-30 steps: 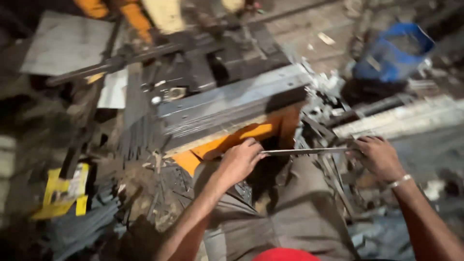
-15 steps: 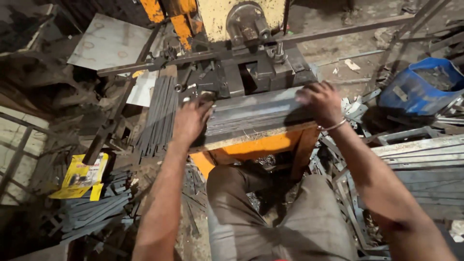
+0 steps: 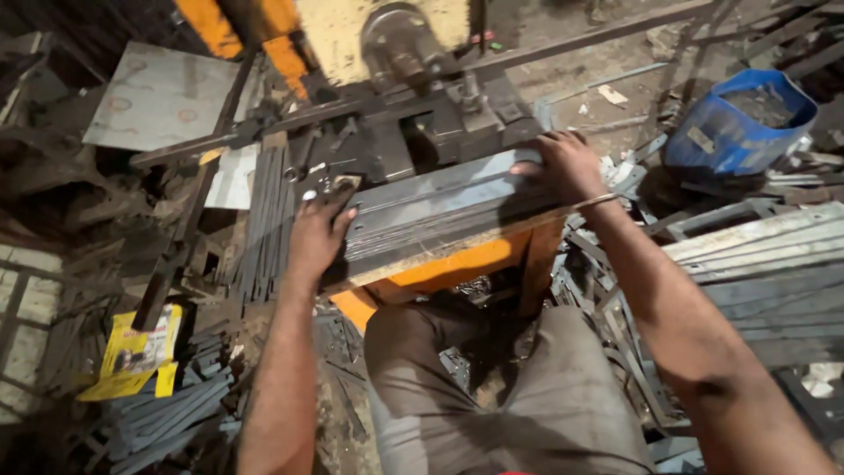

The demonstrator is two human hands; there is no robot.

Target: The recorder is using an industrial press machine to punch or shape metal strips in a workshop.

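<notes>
Left hand [image 3: 318, 230]: lying at the left end of the stack of flat metal strips [image 3: 440, 207], centre of the frame; fingers are pressing flat against the stack's end, open, gripping nothing.
Right hand [image 3: 567, 164]: resting on the right end of the same stack, right of centre; fingers are curling over its top edge, palm down; a thin bangle is sitting on the wrist.
Stack of flat metal strips: lying tilted across the orange stand [image 3: 444, 268], centre of the frame, between the two hands and just in front of the machine.
Machine [image 3: 413, 79]: standing at upper centre, yellow and orange body with dark steel blocks and a round grey part.
Long bar [image 3: 563, 44]: running diagonally across the upper half, over the machine.
Blue tub [image 3: 738, 123]: sitting at upper right, on the floor.
Grey sheet [image 3: 158, 105]: lying at upper left.
Yellow packet [image 3: 136, 352]: lying at lower left, among loose strips.
Knees in grey trousers [image 3: 492, 396]: showing at lower centre, under the stand.
</notes>
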